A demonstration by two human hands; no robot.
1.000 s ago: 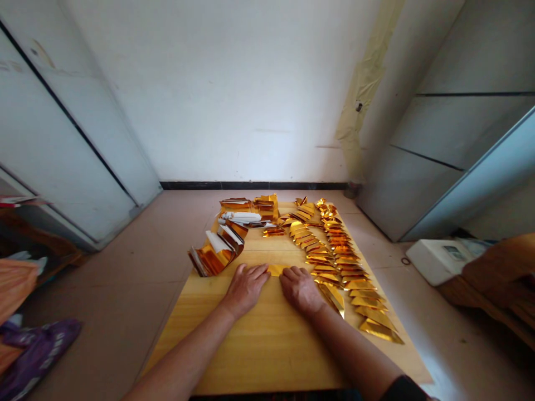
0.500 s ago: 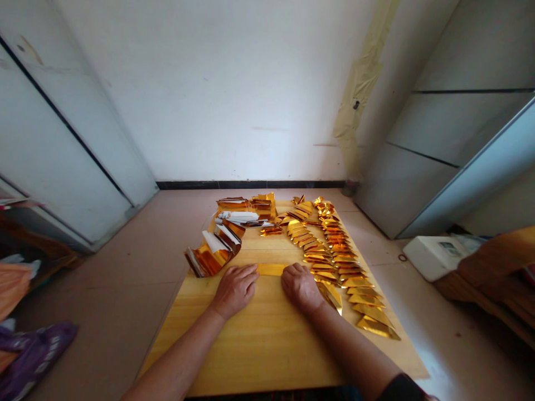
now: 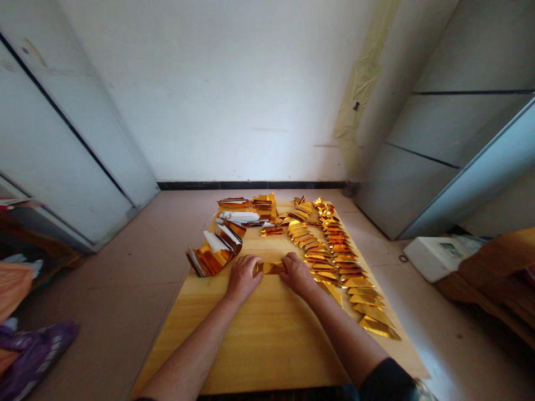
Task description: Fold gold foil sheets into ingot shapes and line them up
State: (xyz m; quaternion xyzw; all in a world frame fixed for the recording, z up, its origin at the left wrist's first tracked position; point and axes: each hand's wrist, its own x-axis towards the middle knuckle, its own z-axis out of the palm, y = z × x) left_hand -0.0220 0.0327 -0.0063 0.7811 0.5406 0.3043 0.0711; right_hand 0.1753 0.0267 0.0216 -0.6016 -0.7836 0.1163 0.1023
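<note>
Between my two hands is a folded strip of gold foil paper, low over the wooden board. My left hand grips its left end, fingers curled round it. At the other end, my right hand pinches the strip with closed fingers. Left of my left hand lies a curled stack of gold paper sheets with white backs showing. Folded gold paper pieces lie in an overlapping row close to my right hand, and a longer row of pointed gold pieces runs along the right edge.
The wooden board forms the work surface. More gold and white paper bundles lie at its far left. A white wall stands beyond, with grey cabinets on the right and a purple bag at left.
The strip lay flat under my fingers; now its ends are lifted and bent in my grip. Both hands have moved slightly forward, the left also a little to the right.
</note>
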